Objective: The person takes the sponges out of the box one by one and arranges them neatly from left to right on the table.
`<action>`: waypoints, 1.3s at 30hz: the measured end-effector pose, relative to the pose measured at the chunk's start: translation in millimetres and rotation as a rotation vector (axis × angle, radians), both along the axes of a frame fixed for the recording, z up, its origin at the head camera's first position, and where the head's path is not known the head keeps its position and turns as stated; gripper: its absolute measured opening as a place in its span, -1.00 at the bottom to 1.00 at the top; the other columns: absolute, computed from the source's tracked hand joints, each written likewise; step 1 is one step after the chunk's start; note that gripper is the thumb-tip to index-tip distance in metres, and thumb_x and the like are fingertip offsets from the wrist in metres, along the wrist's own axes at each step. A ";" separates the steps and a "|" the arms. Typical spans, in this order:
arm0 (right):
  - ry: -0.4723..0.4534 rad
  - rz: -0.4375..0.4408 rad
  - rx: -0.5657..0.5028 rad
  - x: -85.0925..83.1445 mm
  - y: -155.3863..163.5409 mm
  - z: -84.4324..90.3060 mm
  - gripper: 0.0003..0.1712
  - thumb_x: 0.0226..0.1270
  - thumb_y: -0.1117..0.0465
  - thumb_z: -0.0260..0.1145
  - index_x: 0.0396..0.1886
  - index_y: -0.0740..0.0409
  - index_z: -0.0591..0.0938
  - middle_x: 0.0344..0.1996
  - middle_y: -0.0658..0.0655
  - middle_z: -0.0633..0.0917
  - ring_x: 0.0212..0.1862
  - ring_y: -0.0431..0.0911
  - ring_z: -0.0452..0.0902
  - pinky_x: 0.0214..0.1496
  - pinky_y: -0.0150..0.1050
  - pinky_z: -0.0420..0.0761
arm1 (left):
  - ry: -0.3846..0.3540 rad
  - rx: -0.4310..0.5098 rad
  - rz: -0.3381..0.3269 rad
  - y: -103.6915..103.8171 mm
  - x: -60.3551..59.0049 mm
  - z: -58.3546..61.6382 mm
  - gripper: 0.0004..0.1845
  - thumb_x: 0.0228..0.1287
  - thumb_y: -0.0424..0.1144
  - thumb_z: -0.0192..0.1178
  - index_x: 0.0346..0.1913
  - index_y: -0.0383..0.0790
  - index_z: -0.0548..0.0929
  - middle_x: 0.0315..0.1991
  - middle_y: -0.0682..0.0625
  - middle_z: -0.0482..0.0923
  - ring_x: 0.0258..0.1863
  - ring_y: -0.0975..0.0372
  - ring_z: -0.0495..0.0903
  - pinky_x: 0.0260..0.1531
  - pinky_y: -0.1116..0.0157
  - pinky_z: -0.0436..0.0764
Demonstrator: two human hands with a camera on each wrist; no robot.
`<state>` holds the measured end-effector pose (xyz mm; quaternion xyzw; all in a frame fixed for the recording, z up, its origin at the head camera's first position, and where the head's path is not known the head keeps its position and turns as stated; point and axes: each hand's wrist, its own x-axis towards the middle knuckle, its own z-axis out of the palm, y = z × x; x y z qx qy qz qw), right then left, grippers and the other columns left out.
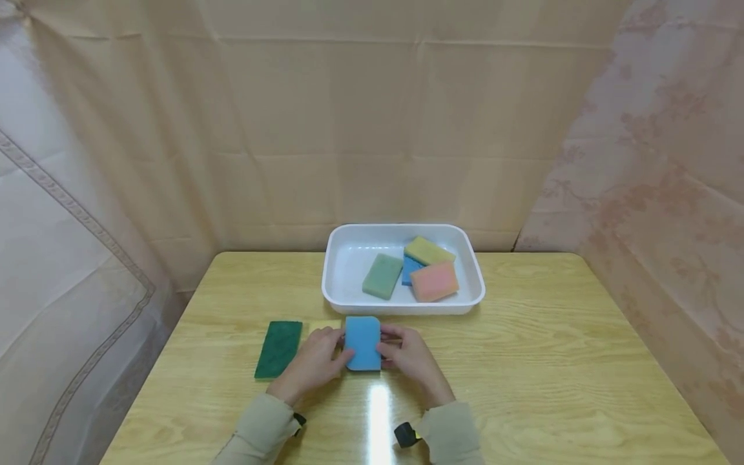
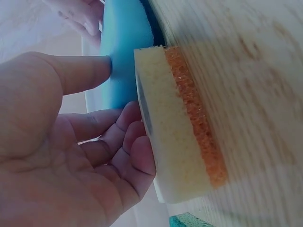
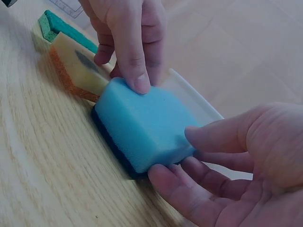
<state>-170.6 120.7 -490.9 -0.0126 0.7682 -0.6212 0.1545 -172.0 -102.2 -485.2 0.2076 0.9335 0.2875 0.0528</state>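
A light blue sponge [image 1: 363, 342] with a dark blue scouring layer underneath is between both hands, just in front of the white tray. My left hand [image 1: 316, 355] pinches its left side, thumb on the top face. On the opposite side, the right hand [image 1: 411, 356] holds the edge between thumb and fingers. A pale yellow sponge [image 2: 173, 127] with an orange underside lies close beside the blue one, and the left hand's curled fingers reach it. Left of that, a dark green scouring sponge [image 1: 279, 350] lies on the table. Whether the blue sponge touches the table I cannot tell.
The white tray [image 1: 401, 310] stands at the table's back edge. Inside are a green sponge [image 1: 382, 276], a yellow sponge [image 1: 431, 250], a pink sponge [image 1: 434, 281] and a partly covered blue sponge [image 1: 409, 270]. Curtains [image 1: 372, 129] hang behind the wooden table [image 1: 558, 361].
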 end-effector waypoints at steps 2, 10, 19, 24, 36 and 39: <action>0.007 0.003 -0.001 -0.1 -1.7 -0.9 -0.45 0.42 0.40 0.29 0.37 0.40 0.46 0.08 0.29 0.63 -0.03 0.02 0.67 -0.12 -0.12 0.75 | -0.011 -0.005 0.006 -0.1 0.1 -0.6 -0.54 0.46 -0.13 0.25 0.20 -0.44 0.57 -0.18 -0.04 0.58 -0.10 0.11 0.52 -0.05 0.06 0.58; 0.009 -0.019 0.061 0.0 -5.1 -1.7 -0.43 0.40 0.41 0.31 0.39 0.34 0.46 0.09 0.27 0.64 -0.05 0.00 0.67 -0.12 -0.15 0.74 | -0.046 -0.016 0.001 1.2 -1.1 -0.6 -0.55 0.50 -0.15 0.20 0.21 -0.47 0.55 -0.18 -0.05 0.53 -0.14 0.11 0.44 -0.10 0.10 0.54; 0.078 -0.021 0.192 -0.2 -10.4 0.3 -0.44 0.38 0.45 0.32 0.35 0.37 0.48 0.01 0.26 0.67 -0.08 0.01 0.68 -0.18 -0.18 0.74 | -0.075 -0.016 0.006 0.6 -3.8 -2.9 -0.53 0.50 -0.14 0.20 0.24 -0.48 0.54 -0.21 -0.03 0.50 -0.18 0.13 0.39 -0.17 0.15 0.49; 0.064 -0.019 0.241 -0.5 -14.0 1.0 -0.47 0.38 0.45 0.31 0.34 0.34 0.52 -0.03 0.22 0.70 -0.08 0.00 0.68 -0.19 -0.19 0.74 | -0.109 -0.011 0.006 1.1 -3.6 -4.2 -0.54 0.51 -0.16 0.20 0.24 -0.47 0.53 -0.20 -0.03 0.48 -0.16 0.13 0.38 -0.18 0.15 0.49; 0.158 0.020 0.500 -10.6 -21.4 8.2 -0.71 0.27 0.43 0.37 0.00 0.32 0.67 -0.28 0.11 0.68 -0.23 -0.04 0.58 -0.18 -0.12 0.67 | -0.152 -0.036 -0.045 3.7 -14.8 4.3 -0.65 0.48 -0.22 0.23 0.11 -0.46 0.57 -0.28 -0.04 0.46 -0.25 0.13 0.40 -0.24 0.12 0.48; 0.104 0.014 0.494 -12.4 -24.8 9.9 -0.69 0.32 0.43 0.32 0.05 0.36 0.63 -0.25 0.16 0.66 -0.25 -0.02 0.58 -0.32 -0.17 0.68 | -0.161 -0.039 -0.044 4.3 -17.4 4.9 -0.71 0.47 -0.23 0.24 0.03 -0.42 0.58 -0.30 -0.04 0.46 -0.29 0.14 0.40 -0.29 0.14 0.49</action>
